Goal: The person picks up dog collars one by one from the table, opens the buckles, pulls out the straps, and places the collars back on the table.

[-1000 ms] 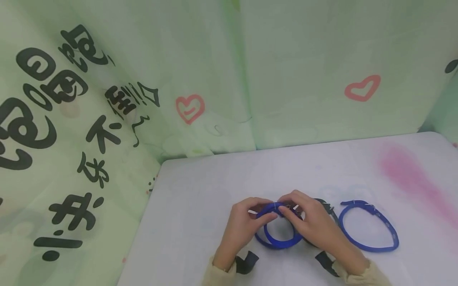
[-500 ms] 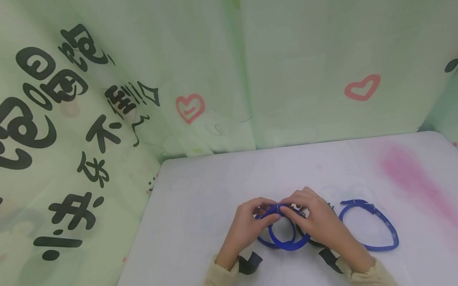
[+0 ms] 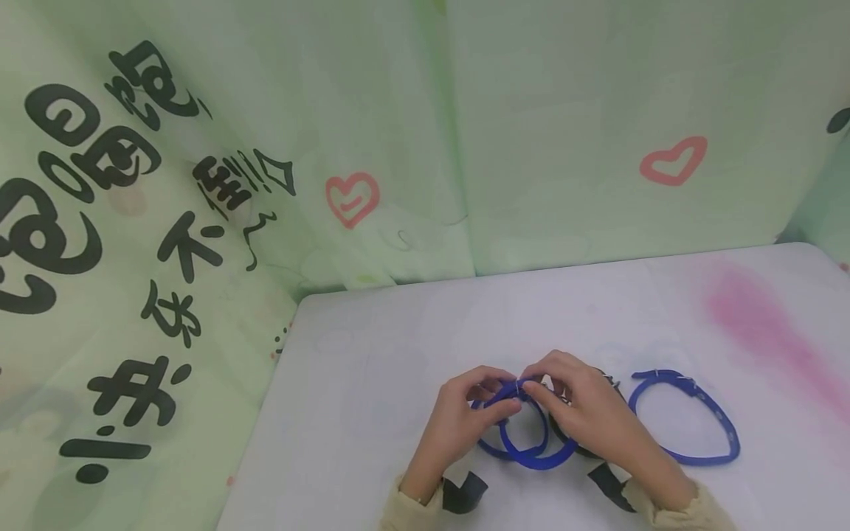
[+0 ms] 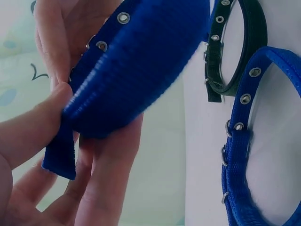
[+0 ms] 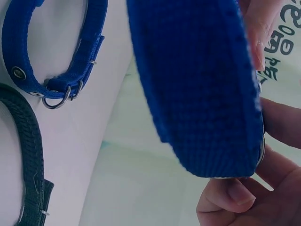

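Both hands hold a blue webbing collar (image 3: 539,461) up over the table, its loop hanging toward the person. My left hand (image 3: 458,409) pinches the strap on the left of the fastening. Thumb and fingers of my right hand (image 3: 587,405) pinch it close by, at the metal hardware. In the left wrist view the collar's strap (image 4: 141,70) shows metal eyelets, and its tail end (image 4: 60,157) sticks out between the left thumb and fingers. The broad strap (image 5: 197,89) hides most of the buckle in the right wrist view.
A second blue collar (image 3: 490,450) lies on the white table (image 3: 345,413) beneath the hands. Partly behind the right hand is a dark green collar (image 4: 256,28). Farther right lies another buckled blue collar (image 3: 713,409). A green printed curtain (image 3: 564,110) borders the table.
Both hands have shifted slightly right with the held collar, whose loop now hangs a bit farther right and lower. The collars on the table have not moved.
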Motion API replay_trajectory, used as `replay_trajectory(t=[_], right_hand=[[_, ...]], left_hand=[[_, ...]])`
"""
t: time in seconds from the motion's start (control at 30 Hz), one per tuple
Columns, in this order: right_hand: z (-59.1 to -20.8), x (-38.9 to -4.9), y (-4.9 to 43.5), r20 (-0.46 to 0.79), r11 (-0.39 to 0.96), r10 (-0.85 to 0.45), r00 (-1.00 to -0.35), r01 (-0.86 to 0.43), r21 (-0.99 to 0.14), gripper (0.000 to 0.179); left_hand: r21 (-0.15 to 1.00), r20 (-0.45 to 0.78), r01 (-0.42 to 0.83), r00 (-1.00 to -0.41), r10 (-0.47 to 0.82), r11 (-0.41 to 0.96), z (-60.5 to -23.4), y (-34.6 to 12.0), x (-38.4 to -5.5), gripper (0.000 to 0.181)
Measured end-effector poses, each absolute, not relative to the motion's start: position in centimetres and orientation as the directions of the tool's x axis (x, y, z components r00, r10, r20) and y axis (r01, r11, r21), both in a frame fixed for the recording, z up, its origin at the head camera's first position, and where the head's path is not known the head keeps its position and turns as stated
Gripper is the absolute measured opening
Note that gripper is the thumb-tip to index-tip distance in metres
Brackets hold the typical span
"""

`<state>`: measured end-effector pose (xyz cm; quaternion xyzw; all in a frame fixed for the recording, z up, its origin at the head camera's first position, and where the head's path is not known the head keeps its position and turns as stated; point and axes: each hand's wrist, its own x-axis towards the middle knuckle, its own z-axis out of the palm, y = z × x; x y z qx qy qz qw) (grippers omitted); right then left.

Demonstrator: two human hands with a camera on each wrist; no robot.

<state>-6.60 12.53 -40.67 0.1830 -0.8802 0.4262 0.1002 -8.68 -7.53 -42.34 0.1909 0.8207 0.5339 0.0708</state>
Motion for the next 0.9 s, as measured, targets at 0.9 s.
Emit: replay_trajectory(t=[0.9], right_hand=[[-39.8,-6.9,13.6,0.273,0.617,-0.321,-0.907,-0.419,-0.666,0.011]], left_hand=[[0.917,0.154,0.258,-0.932,0.327,0.305,-42.2,-7.0,-7.9,0.021]])
